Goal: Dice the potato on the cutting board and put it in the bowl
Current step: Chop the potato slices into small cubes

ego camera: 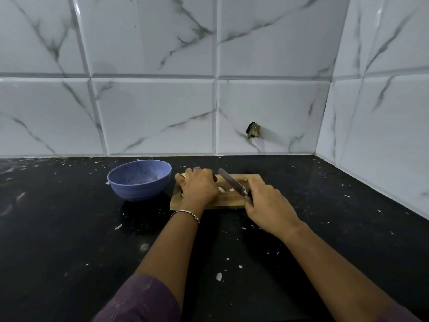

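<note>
Head view gives us a black speckled desk [69,228] backed by white marble-veined wall tiles [151,112]. On the desk lies a small rectangular wooden cutting board [232,202], and just left of it stands a round blue bowl [139,182]. Our left hand [199,188] arches over the board's left end, fingers curled down on what seems to be the pale peeled potato [183,175], mostly hidden beneath. Our right hand [267,210] grips the handle of a grey-bladed kitchen knife [232,182], its blade slanting far and left over the board. Two small pale potato pieces [221,189] lie on the board between the hands.
</note>
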A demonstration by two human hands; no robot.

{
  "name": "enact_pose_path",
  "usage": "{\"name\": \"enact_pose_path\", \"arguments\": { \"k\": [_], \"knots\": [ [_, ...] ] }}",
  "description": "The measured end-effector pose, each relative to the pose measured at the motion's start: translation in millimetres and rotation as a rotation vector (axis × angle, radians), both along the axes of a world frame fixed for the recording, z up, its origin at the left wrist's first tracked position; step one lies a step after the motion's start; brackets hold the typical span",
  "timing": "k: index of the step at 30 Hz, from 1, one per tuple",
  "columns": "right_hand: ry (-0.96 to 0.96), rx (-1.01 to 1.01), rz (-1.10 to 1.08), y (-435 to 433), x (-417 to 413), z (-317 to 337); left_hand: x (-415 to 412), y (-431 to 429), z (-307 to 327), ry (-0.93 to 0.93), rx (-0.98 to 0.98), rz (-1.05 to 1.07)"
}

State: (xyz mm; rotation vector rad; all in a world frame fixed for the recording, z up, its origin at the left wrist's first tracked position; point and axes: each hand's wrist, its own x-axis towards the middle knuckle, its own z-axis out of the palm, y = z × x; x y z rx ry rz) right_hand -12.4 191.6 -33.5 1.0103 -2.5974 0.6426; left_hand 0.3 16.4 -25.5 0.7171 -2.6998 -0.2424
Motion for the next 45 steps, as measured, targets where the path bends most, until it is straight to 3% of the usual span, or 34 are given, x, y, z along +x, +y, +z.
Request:
{"name": "enact_pose_path", "arguments": {
  "k": [12, 21, 26, 37, 45],
  "knots": [
    [0.005, 0.06, -0.076, -2, -1, -6, -3, 6, -8, -0.034, -0.124, -0.068],
    [-0.003, 0.023, -0.029, -1, -4, -6, -11, 6, -15, 0.02, -0.005, -0.133],
    [-0.011, 0.023, 0.032, -1, -2, -5, -8, 8, -14, 0.089, -0.062, -0.05],
    [-0.009, 0.053, 0.044, -2, -1, -5, -7, 11, -12, 0.062, -0.055, -0.043],
    [-0.002, 0.037, 0.071, -3, -5, -6, -13, 4, -17, 0.071, 0.052, -0.094]
  ]
}}
